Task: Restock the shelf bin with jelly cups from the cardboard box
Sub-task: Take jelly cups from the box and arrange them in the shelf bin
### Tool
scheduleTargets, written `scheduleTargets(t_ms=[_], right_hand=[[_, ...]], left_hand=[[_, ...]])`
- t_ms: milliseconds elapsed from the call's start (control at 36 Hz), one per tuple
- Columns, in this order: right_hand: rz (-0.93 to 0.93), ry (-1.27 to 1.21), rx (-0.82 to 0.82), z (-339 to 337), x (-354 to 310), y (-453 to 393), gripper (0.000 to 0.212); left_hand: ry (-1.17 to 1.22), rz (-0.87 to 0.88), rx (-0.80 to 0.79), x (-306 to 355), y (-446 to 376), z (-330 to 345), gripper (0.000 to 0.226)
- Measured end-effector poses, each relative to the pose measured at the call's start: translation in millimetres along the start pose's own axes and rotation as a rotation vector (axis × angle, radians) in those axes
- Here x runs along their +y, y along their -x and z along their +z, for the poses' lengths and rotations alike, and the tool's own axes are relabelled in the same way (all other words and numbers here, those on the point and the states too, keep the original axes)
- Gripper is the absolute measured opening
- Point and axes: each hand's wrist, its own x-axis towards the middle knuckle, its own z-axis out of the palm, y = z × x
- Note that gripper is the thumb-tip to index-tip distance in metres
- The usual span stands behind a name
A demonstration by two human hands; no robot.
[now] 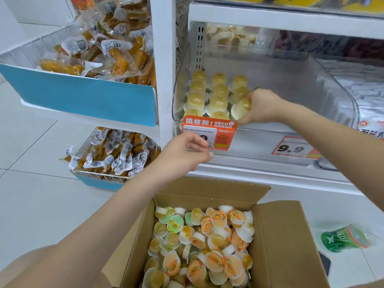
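Inside the clear shelf bin (324, 80), the person's right hand (261, 106) is holding one jelly cup (242, 109) on its side, fingers and thumb curled round it, at the front of the third row. Other jelly cups are standing dome-up in three neat rows (216, 94) along the bin's left part, close against one another. The held cup is sitting just beside the front cup of the middle row.

Lower down, the left hand (185, 150) is hovering in front of the orange price tag (209, 132) clipped to the bin's front edge. Its fingers are loosely curled with thumb and forefinger drawn near each other, and I cannot tell whether anything is pinched between them.

Below both arms, the cardboard box (278, 235) is lying open, flaps spread, heaped with loose jelly cups (207, 246) in orange and green lids, tumbled every way.

To the left, wire baskets (27, 48) are holding packets of yellow snacks (116, 53). A green-labelled bottle (345, 238) is lying on the floor right of the box, and a red 9.9 tag (291, 147) is showing on the shelf edge.
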Motion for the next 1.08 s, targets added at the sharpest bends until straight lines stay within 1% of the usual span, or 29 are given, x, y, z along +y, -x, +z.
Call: scheduleTargets(t_ms=[139, 222, 333, 389, 583, 611, 667, 722, 778, 833, 889, 944, 1000, 1083], right_hand=[[-0.006, -0.048, 0.003, 16, 5, -7, 0.035], [-0.029, -0.049, 0.017, 20, 7, -10, 0.04], [0.007, -0.197, 0.06, 18, 8, -8, 0.075], [0.01, -0.228, 0.07, 17, 10, -6, 0.078], [0.007, -0.263, 0.084, 13, 15, 0, 0.074], [0.016, -0.289, 0.127, 8, 16, 5, 0.071], [-0.003, -0.329, 0.302, -2, 15, 23, 0.057], [-0.107, -0.354, 0.469, -10, 7, 49, 0.04], [-0.253, -0.416, 0.503, -13, -7, 80, 0.028], [-0.385, -0.469, 0.429, -6, -18, 106, 0.023], [-0.45, -0.526, 0.274, 17, -26, 121, 0.022], [-0.453, -0.553, 0.073, 54, -31, 127, 0.023], [-0.422, -0.496, -0.127, 102, -33, 130, 0.027], [-0.381, -0.4, -0.399, 179, -38, 136, 0.035]], left_hand=[[-0.012, 0.016, -0.02, -1, -4, 3, 0.028], [-0.009, 0.023, -0.021, -1, -7, 5, 0.028], [-0.006, 0.023, -0.042, -1, -9, 8, 0.029], [-0.014, 0.026, -0.043, -2, -9, 9, 0.03], [-0.069, 0.027, -0.053, -7, -5, 7, 0.031], [-0.08, 0.026, -0.053, -8, -4, 6, 0.031], [-0.096, 0.022, -0.052, -13, -1, 5, 0.03], [-0.099, 0.004, -0.055, -20, 2, 4, 0.03], [-0.094, -0.031, -0.051, -31, 4, 7, 0.027], [-0.063, -0.105, -0.049, -48, 6, 14, 0.023], [-0.048, -0.205, -0.079, -71, 9, 24, 0.021], [-0.109, -0.284, -0.104, -99, 11, 32, 0.021], [-0.2, -0.36, -0.101, -132, 13, 35, 0.023], [-0.285, -0.517, -0.087, -186, 21, 37, 0.023]])
